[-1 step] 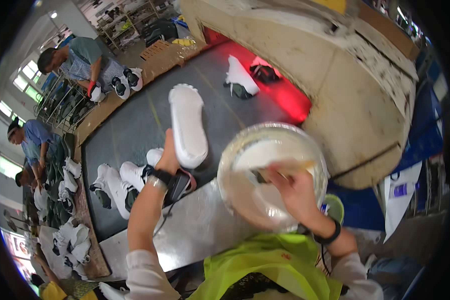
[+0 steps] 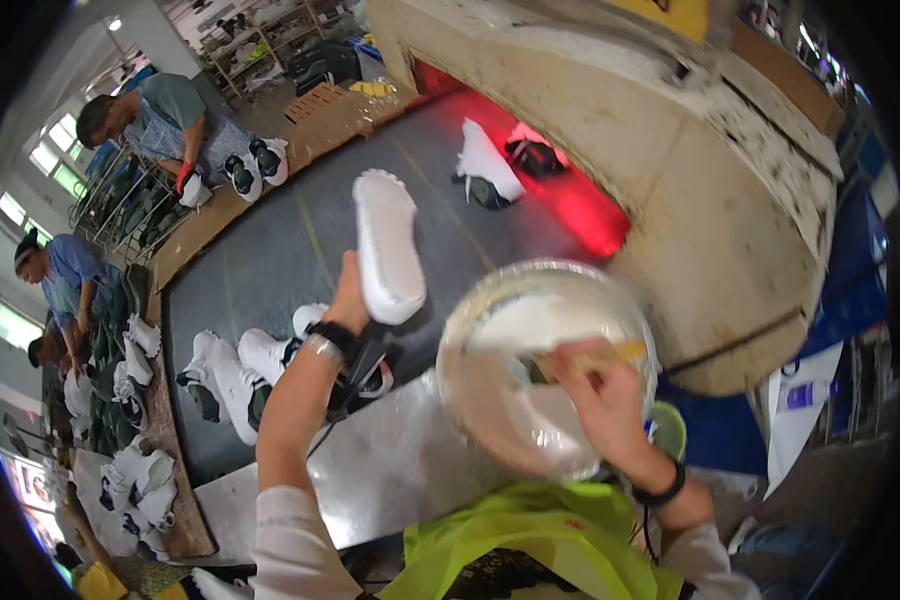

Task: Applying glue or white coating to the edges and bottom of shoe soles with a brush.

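Observation:
My left hand [image 2: 348,300] is closed around a white shoe [image 2: 388,250], bottom facing up and toe end pointing away from me. Much of that hand is hidden behind my wrist and the shoe. Over a round tub [image 2: 470,300] of whitish liquid, its rim looking wrapped in clear film, my right hand [image 2: 602,395] grips a brush [image 2: 625,352] with a pale handle. The brush's dark end is blurred above the liquid.
Several white shoes [image 2: 232,385] stand on the dark conveyor belt [image 2: 260,260] at left. Farther along, another shoe [image 2: 487,165] lies by the red-lit opening of a beige machine [image 2: 710,230]. A metal ledge [image 2: 390,450] runs along my side. Co-workers [image 2: 185,120] handle shoes across the belt.
The white shoe in my left hand has shifted slightly to the right. My right hand, still holding the brush over the tub, has moved slightly right and down.

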Available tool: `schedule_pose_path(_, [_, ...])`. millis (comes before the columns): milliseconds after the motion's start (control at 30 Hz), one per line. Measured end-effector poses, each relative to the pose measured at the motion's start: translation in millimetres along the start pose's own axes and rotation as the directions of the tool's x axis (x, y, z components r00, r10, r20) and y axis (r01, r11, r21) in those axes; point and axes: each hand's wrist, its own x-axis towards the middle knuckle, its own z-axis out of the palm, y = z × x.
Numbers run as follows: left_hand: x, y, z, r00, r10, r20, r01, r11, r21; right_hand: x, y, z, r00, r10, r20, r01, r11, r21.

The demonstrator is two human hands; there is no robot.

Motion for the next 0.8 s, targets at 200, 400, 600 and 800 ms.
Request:
schedule_pose_path(200, [189.9, -64.4, 79.5, 0.612, -0.337, -0.715, 0.301, 0.936, -0.183, 6.4, 20.4, -36.7, 0.945, 0.27, -0.187, -0.262, 0.963, 0.065])
schedule_pose_path(400, [229.5, -107.9, -3.3, 0.898, 0.102, -0.428, 0.302, 0.566, 0.767, 34.9, 26.6, -34.1, 0.949, 0.305, -0.08, -0.305, 0.952, 0.012])
schedule_pose_path(600, [59.6, 25.3, 56.2, 0.907, 0.377, -0.188, 0.023, 0.4, 0.916, 36.8, 22.2, -49.5, 0.948, 0.312, -0.054, -0.312, 0.95, 0.024])
schedule_pose_path(800, [-119.4, -0.9, 14.8, 0.745, 0.458, -0.484, 0.137, 0.606, 0.783, 7.0, 14.0, -63.6, 0.972, 0.215, 0.092, -0.225, 0.968, 0.112])
